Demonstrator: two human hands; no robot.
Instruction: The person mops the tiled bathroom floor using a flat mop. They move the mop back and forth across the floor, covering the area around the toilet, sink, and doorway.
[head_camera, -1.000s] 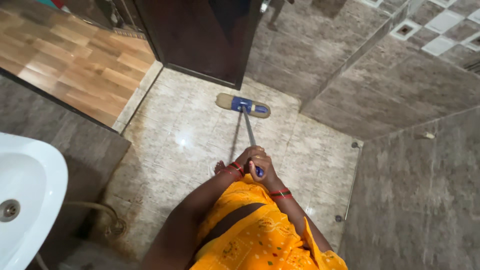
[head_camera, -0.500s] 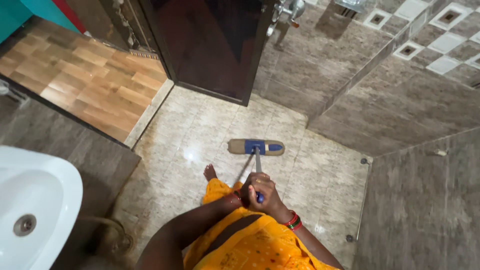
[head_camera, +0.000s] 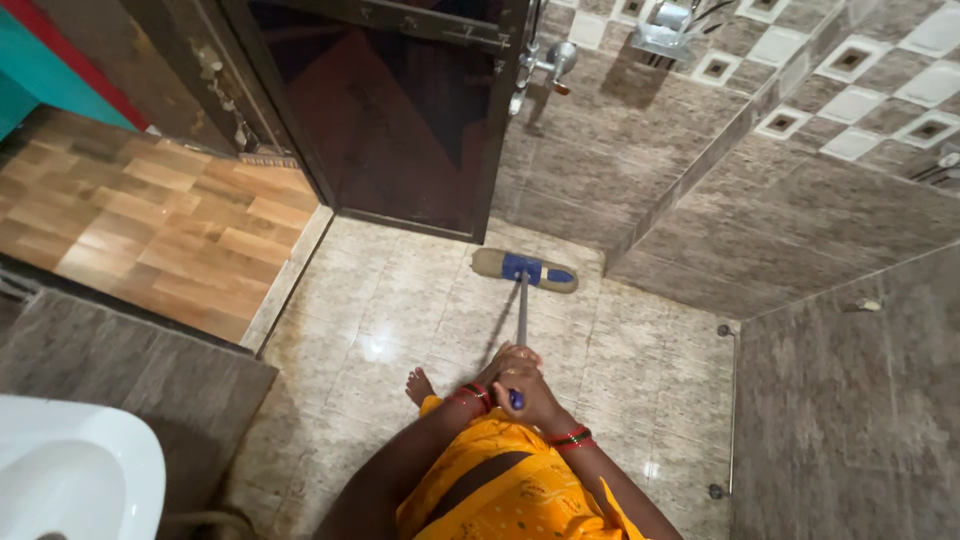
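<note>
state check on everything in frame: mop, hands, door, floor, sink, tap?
mop head: flat on the floor tiles, near the door's foot
mop handle: tilted, gripped at its top end
left hand: closed on the handle
right hand: closed on the handle
dark door: swung open
floor tiles: glossy
white sink: no water visible
wall tap: no water running

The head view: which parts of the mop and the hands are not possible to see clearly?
- Mop handle: its top end is hidden inside both hands.
- Left hand: its fingers are partly covered by the right hand.
- Mop head: its underside is pressed against the floor.
- White basin: cut off by the frame edge.
</note>
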